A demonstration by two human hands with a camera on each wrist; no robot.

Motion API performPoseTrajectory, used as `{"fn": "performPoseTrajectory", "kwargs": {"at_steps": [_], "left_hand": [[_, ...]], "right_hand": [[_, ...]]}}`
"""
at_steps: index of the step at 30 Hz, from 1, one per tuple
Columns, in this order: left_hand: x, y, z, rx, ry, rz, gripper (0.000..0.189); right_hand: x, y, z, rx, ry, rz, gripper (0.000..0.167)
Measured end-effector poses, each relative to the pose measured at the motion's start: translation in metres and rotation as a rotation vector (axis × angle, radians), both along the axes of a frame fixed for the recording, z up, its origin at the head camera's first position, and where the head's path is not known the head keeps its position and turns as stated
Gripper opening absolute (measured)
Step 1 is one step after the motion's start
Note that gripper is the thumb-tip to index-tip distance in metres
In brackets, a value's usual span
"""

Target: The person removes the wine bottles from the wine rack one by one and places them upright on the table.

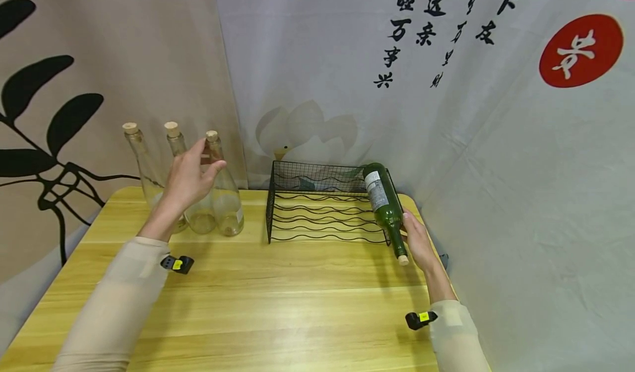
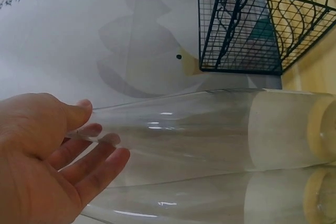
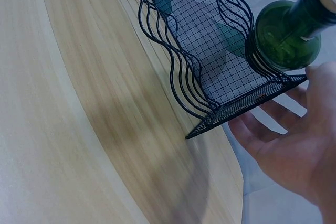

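Observation:
In the head view my left hand (image 1: 190,176) is at the neck of the rightmost clear glass bottle (image 1: 227,201), which stands upright with a cork. Its thumb and relaxed fingers lie about the neck; firm contact is not plain. My right hand (image 1: 419,242) is beside the right end of a black wire wine rack (image 1: 324,223). In the right wrist view its fairly straight fingers rest along the outside of the rack's end panel (image 3: 247,103), thumb near the corner. A corked green bottle (image 1: 384,195) with a pale label lies on the rack's right end, neck toward me.
Two more corked clear bottles (image 1: 146,162) (image 1: 200,220) stand left of the first. The yellow wooden table (image 1: 297,306) reaches back to a cloth backdrop (image 1: 317,58) with printed characters. At the right, the table's edge runs close beside the rack.

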State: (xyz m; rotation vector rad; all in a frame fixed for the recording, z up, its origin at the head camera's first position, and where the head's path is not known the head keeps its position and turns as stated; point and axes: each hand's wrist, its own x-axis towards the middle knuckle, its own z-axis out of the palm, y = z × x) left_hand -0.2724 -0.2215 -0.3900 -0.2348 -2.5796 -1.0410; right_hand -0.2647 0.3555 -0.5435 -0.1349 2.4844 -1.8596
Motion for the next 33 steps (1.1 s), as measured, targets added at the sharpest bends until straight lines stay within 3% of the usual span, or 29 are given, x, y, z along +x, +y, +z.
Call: {"fn": "performPoseTrajectory", "kwargs": {"at_steps": [17, 27, 30, 33], "left_hand": [[-0.0017, -0.0007, 0.0011, 0.005, -0.058, 0.022, 0.037], [-0.0013, 0.0016, -0.0007, 0.009, -0.018, 0.015, 0.031], [-0.0018, 0.0015, -0.0007, 0.020, -0.009, 0.020, 0.041], [-0.0014, 0.0016, -0.0004, 0.025, -0.024, 0.031, 0.067]], "right_hand": [[-0.0004, 0.0015, 0.0000, 0.019, -0.009, -0.004, 0.064], [0.0007, 0.0019, 0.0010, 0.038, -0.016, -0.001, 0.063], [0.0002, 0.0020, 0.0012, 0.028, -0.013, 0.006, 0.064], [-0.0007, 0.0021, 0.0009, 0.022, -0.010, 0.008, 0.064]]}}
